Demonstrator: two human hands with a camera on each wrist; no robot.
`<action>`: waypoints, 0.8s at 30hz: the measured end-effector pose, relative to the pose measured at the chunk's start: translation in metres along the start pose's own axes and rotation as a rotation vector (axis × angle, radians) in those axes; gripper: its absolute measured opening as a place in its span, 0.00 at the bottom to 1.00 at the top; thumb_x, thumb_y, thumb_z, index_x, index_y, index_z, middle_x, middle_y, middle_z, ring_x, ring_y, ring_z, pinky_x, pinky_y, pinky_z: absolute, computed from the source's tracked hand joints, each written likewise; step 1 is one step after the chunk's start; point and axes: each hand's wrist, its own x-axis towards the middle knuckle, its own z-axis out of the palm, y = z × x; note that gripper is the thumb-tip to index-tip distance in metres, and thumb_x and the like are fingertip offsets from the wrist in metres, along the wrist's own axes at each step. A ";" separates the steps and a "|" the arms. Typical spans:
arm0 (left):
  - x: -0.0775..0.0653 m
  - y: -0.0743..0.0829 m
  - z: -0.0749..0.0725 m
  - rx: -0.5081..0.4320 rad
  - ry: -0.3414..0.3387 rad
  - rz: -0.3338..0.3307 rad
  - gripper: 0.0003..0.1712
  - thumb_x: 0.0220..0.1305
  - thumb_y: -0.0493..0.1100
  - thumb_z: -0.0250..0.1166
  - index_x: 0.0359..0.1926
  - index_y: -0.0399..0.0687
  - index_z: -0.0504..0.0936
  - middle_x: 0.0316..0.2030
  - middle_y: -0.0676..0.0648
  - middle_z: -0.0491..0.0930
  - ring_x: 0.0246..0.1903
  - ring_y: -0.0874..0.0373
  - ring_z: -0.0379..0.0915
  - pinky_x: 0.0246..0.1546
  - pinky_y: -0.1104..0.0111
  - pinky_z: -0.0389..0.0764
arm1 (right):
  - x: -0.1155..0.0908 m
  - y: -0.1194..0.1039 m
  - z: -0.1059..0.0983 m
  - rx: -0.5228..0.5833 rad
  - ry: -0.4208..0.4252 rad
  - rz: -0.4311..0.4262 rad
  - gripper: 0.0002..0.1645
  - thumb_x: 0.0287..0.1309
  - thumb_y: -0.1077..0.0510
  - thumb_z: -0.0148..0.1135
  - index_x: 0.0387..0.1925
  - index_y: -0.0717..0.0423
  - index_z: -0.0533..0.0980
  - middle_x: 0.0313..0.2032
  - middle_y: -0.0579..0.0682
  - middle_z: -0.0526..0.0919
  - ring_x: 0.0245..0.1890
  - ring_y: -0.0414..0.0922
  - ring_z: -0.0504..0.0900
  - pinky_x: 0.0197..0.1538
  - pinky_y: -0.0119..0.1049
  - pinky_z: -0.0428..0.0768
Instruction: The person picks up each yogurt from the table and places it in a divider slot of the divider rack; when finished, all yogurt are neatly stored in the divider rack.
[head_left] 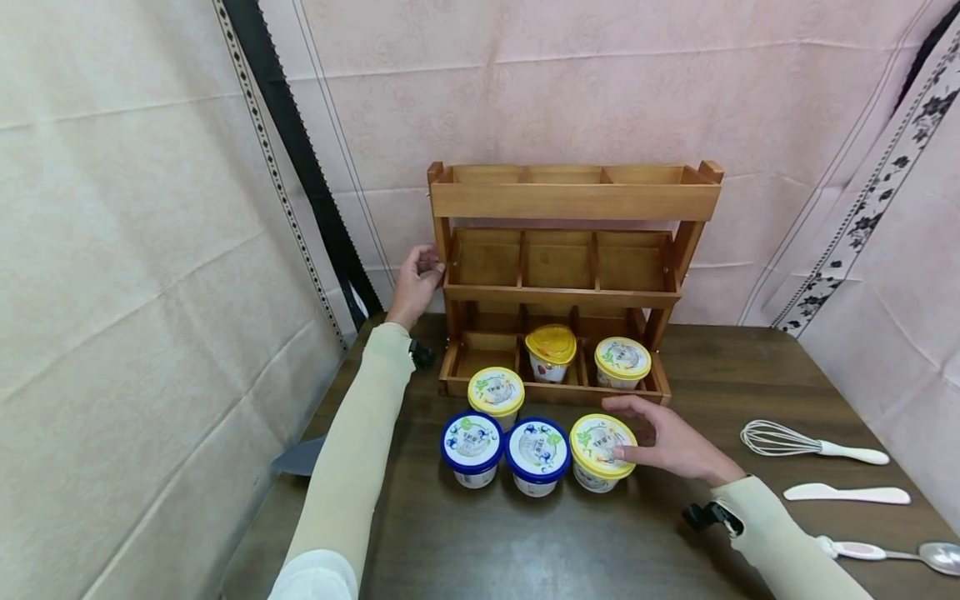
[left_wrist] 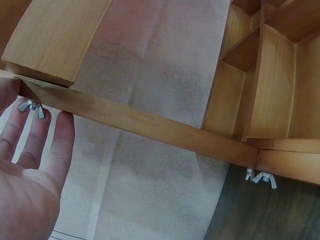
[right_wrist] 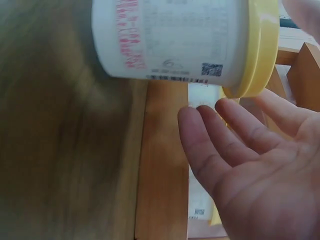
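Observation:
My left hand (head_left: 417,283) is at the left side of a three-tier wooden rack (head_left: 576,202). In the left wrist view its thumb and fingers hold the rack's side post (left_wrist: 135,122), close to a wing nut (left_wrist: 32,107). My right hand (head_left: 671,442) reaches around a yellow-lidded cup (head_left: 597,442), thumb over the lid's edge. In the right wrist view its fingers are spread and extended beside that cup (right_wrist: 175,40). Left of it stand two blue-lidded cups (head_left: 537,450) (head_left: 472,443), with another yellow-lidded cup (head_left: 496,392) behind them.
Two yellow-lidded cups (head_left: 551,346) (head_left: 622,360) sit in the bottom tier's middle and right compartments. A whisk (head_left: 795,440), a white knife (head_left: 847,493) and a spoon (head_left: 892,553) lie at the right. A grey flat object (head_left: 298,457) pokes out beside my left sleeve. Cloth hangs behind the table.

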 end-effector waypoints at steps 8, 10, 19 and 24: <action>-0.001 0.001 0.001 0.011 0.003 -0.003 0.20 0.78 0.38 0.62 0.66 0.51 0.76 0.58 0.45 0.77 0.60 0.51 0.75 0.62 0.55 0.79 | -0.009 0.006 0.003 0.039 -0.069 -0.009 0.51 0.55 0.49 0.81 0.76 0.52 0.66 0.68 0.56 0.76 0.60 0.49 0.79 0.55 0.35 0.84; -0.001 0.000 0.001 0.016 0.003 -0.005 0.20 0.78 0.39 0.62 0.66 0.51 0.76 0.58 0.45 0.77 0.60 0.51 0.75 0.62 0.55 0.79 | -0.011 0.006 0.004 0.050 -0.082 -0.009 0.52 0.54 0.49 0.81 0.76 0.52 0.66 0.68 0.55 0.76 0.59 0.46 0.78 0.56 0.35 0.84; -0.002 0.001 0.000 0.003 0.007 0.002 0.20 0.77 0.38 0.62 0.67 0.49 0.76 0.58 0.45 0.77 0.60 0.51 0.75 0.62 0.55 0.79 | -0.014 0.002 0.005 0.068 -0.094 -0.017 0.54 0.51 0.50 0.83 0.76 0.47 0.66 0.67 0.52 0.76 0.58 0.42 0.79 0.56 0.34 0.84; -0.001 0.002 0.000 0.001 0.003 -0.002 0.21 0.77 0.38 0.62 0.67 0.47 0.75 0.59 0.42 0.76 0.61 0.49 0.75 0.63 0.55 0.78 | -0.011 0.002 0.001 -0.001 -0.070 -0.011 0.54 0.51 0.47 0.83 0.76 0.55 0.67 0.65 0.54 0.78 0.57 0.45 0.79 0.53 0.34 0.85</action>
